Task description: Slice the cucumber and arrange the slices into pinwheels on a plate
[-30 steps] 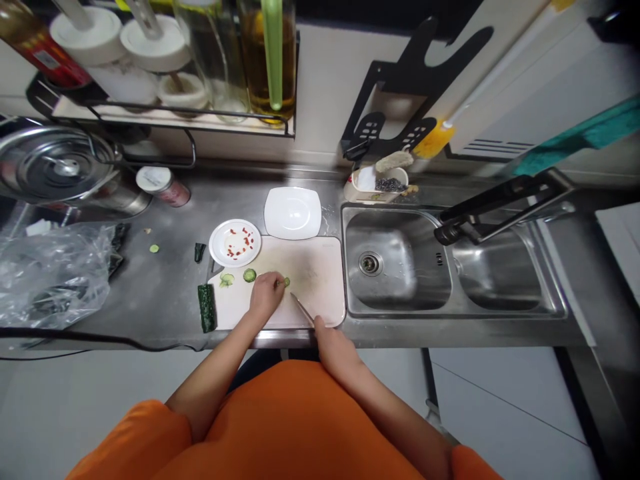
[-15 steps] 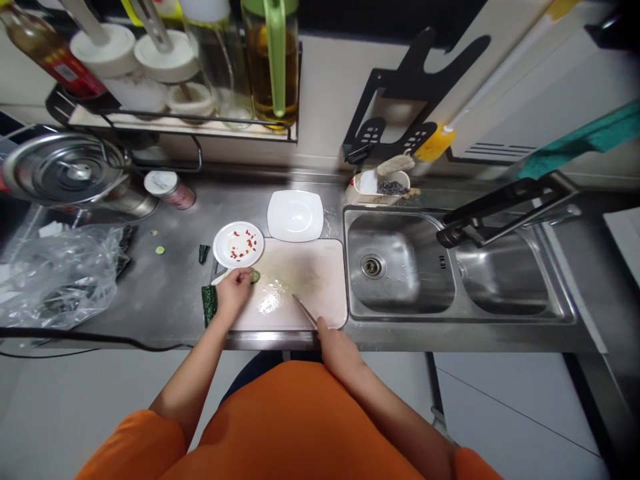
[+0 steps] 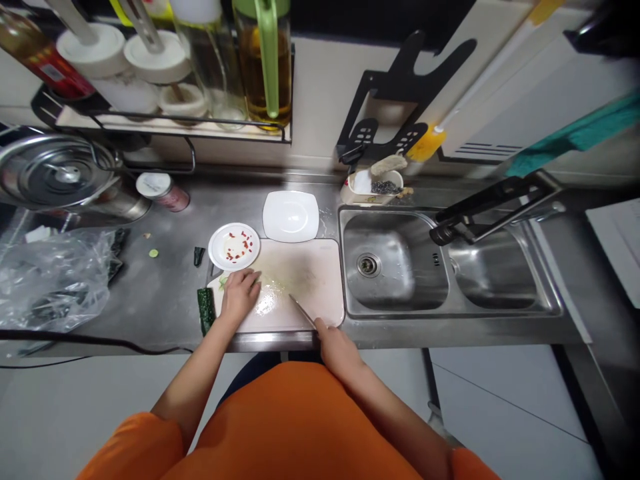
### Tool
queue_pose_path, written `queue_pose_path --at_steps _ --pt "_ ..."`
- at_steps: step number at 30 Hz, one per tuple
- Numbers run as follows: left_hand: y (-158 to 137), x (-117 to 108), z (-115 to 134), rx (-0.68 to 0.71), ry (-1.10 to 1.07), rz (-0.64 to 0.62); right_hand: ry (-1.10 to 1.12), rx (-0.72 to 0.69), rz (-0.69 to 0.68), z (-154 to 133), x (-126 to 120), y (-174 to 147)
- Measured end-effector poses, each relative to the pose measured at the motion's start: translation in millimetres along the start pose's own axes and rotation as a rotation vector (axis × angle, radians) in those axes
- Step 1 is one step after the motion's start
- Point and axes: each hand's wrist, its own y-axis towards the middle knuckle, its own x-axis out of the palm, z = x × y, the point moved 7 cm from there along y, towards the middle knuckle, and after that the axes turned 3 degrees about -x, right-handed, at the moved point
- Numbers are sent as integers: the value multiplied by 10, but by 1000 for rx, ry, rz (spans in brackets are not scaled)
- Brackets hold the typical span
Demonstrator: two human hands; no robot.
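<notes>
My left hand [image 3: 241, 293] lies palm down on the left part of the white cutting board [image 3: 320, 287], fingers stretched out to the right; what is under them is hidden. Pale green cucumber slices [image 3: 223, 281] show beside its knuckles. A dark green length of cucumber [image 3: 205, 310] rests at the board's left edge, near my left wrist. In my right hand [image 3: 337, 343], at the board's lower right, is the handle of a knife [image 3: 303, 311], its blade pointing up and left over the wet board. A small round plate [image 3: 234, 263] with chopped red bits touches the board's upper left.
Behind the board sits a white square plate [image 3: 291, 217]. A double sink [image 3: 400, 293] with a black faucet [image 3: 465, 210] is to the right. Leftward are a cucumber end [image 3: 199, 256], a red-and-white can [image 3: 164, 192], a plastic bag [image 3: 55, 273] and a steel pot [image 3: 65, 175].
My left hand has gone from pinching a cucumber piece to lying flatter over the board, and cucumber slices now show to its left. The knife stays nearly still in my right hand.
</notes>
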Motion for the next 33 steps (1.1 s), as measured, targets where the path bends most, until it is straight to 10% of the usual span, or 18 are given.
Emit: queue_pose_path --at_steps 10,17,33 --pt "-13 69 -112 25 50 18 186 -30 455 263 -70 -49" --pt "-9 71 -89 29 31 14 -33 273 502 261 -95 270" --pt "631 -142 190 -98 -21 32 -213 251 598 158 -161 557"
